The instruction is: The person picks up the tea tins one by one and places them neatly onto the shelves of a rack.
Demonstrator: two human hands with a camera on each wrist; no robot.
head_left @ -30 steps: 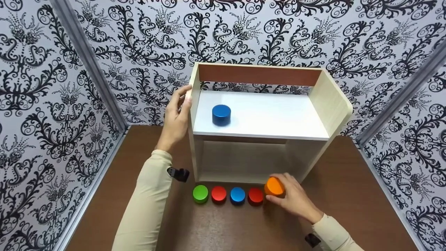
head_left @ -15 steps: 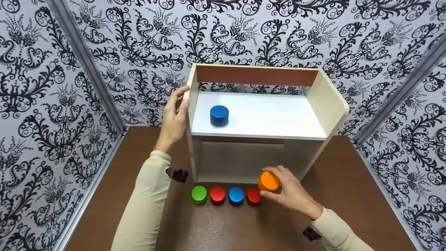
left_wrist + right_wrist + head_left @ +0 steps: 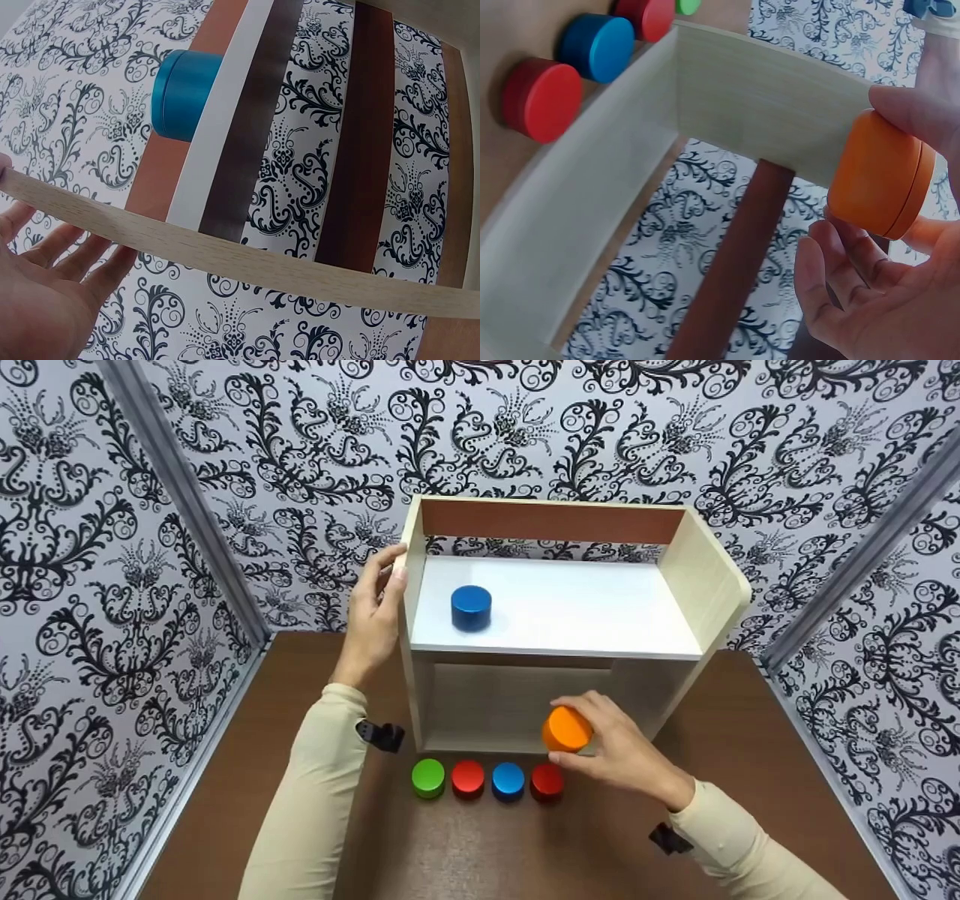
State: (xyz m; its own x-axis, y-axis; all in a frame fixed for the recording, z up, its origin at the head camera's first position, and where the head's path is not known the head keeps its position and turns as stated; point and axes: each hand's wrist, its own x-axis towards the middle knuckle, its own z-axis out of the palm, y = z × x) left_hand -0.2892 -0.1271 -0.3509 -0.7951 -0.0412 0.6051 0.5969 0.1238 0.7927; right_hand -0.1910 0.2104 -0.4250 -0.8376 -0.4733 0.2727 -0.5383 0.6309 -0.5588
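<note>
My right hand point(image 3: 626, 751) pinches an orange round container point(image 3: 568, 729) between thumb and fingers, in front of the lower opening of a small two-level wooden shelf point(image 3: 592, 604). A seam runs round one end of the orange container point(image 3: 877, 176) in the right wrist view, where other fingers sit below it. My left hand point(image 3: 373, 619) holds the shelf's left side panel point(image 3: 225, 259), thumb at the front edge and fingers along the outer face. On the white upper board, towards the left, stands a blue round container point(image 3: 471, 610).
Before the shelf, a row on the brown table point(image 3: 480, 855) runs green container point(image 3: 428, 778), red container point(image 3: 467, 778), blue container point(image 3: 508, 781), darker red container point(image 3: 547, 781). Patterned walls point(image 3: 315, 450) close in the back and sides. The shelf's right panel point(image 3: 709, 574) rises above the board.
My right hand has raised the orange container from the right end of the row, moving it up and left towards the shelf's lower opening. The left hand stays on the side panel.
</note>
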